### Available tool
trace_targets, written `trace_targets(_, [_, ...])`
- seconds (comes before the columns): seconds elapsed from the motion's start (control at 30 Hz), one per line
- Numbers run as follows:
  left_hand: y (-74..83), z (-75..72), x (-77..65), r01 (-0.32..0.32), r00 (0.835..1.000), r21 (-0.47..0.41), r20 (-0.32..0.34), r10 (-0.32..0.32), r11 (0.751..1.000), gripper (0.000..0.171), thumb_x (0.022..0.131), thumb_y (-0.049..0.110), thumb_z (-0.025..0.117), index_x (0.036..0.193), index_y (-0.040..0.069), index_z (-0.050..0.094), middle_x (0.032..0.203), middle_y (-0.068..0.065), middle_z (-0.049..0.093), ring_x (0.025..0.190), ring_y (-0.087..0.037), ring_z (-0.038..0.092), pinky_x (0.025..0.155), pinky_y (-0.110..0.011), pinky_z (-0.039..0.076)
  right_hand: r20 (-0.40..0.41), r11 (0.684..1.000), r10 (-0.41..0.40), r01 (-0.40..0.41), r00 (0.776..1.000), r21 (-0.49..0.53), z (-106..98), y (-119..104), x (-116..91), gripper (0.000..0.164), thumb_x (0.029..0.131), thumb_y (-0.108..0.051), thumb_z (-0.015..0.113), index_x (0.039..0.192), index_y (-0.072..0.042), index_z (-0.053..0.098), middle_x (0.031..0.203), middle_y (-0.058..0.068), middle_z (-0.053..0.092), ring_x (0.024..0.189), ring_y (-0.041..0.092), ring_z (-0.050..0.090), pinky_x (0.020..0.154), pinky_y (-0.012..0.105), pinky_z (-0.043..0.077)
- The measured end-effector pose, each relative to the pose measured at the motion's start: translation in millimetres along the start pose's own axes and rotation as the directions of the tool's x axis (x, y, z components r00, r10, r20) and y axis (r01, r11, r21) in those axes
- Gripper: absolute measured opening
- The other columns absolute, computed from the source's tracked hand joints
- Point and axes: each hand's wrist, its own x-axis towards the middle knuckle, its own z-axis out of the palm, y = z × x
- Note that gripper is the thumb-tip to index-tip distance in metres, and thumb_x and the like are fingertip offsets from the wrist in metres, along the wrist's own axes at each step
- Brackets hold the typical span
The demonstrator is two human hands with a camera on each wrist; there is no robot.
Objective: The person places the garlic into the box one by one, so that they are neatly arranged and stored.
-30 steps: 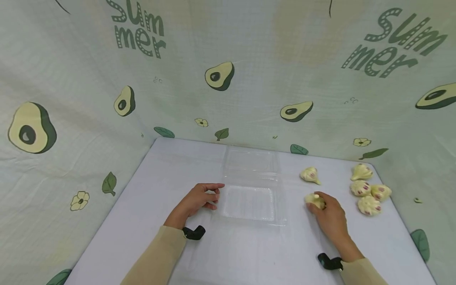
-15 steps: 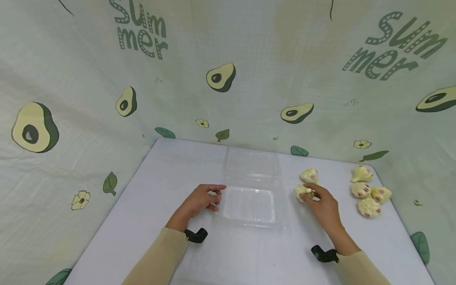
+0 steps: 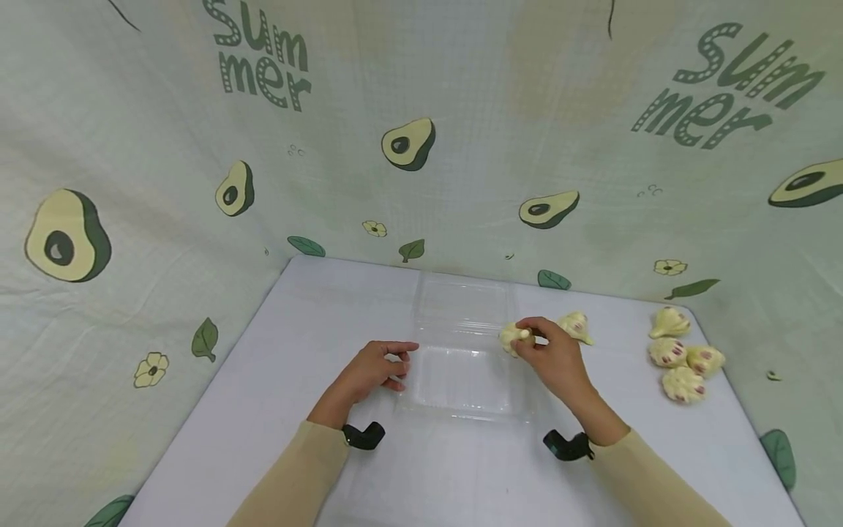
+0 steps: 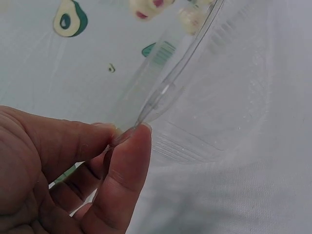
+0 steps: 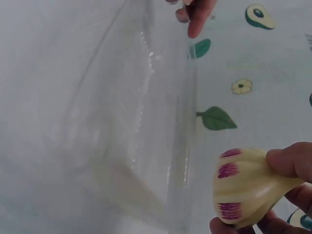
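A clear plastic clamshell box (image 3: 461,377) lies unfolded on the white table, its lid (image 3: 466,301) laid back toward the wall. My left hand (image 3: 375,372) pinches the box's left rim between thumb and forefinger, as the left wrist view shows. In my right hand (image 3: 556,360) is a garlic bulb (image 5: 248,187), pale with purple streaks, gripped by thumb and fingers. In the head view that bulb is over the box's right edge, near the hinge. The palm side of the right hand is hidden there.
Another garlic bulb (image 3: 576,326) lies just behind the right hand. Several more bulbs (image 3: 683,384) are grouped by the table's right edge. A printed cloth (image 3: 474,168) with avocados hangs around the back and sides of the table (image 3: 316,300).
My right hand has lifted the garlic bulb and carried it left, from the table to over the box's right edge. The left hand stays at the rim.
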Motion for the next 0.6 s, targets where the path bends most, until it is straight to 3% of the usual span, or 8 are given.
trace_targets(0.3, [2.6, 0.3, -2.5, 0.008, 1.0, 0.026, -0.029, -0.007, 1.0, 0.046, 0.097, -0.008, 0.066, 0.14, 0.008, 0.069, 0.111, -0.011, 0.059, 0.068, -0.016, 0.064, 0.065, -0.03, 0.063, 0.092, 0.991, -0.061, 0.049, 0.994, 0.121, 40, -38, 12, 0.031, 0.094, -0.008, 0.078, 0.123, -0.005, 0.071, 0.135, 0.019, 0.065, 0.121, 0.037, 0.067, 0.096, 0.045, 0.062])
trace_targets(0.6, [5.4, 2.4, -1.6, 0.034, 0.999, 0.05, -0.035, -0.033, 0.998, 0.044, 0.098, -0.004, 0.068, 0.139, 0.012, 0.071, 0.113, -0.01, 0.06, 0.069, -0.016, 0.064, 0.064, -0.029, 0.063, 0.138, 0.986, -0.043, 0.02, 0.989, 0.163, 89, -36, 13, 0.027, 0.091, -0.007, 0.079, 0.117, -0.006, 0.074, 0.131, 0.016, 0.066, 0.122, 0.032, 0.063, 0.103, 0.047, 0.059])
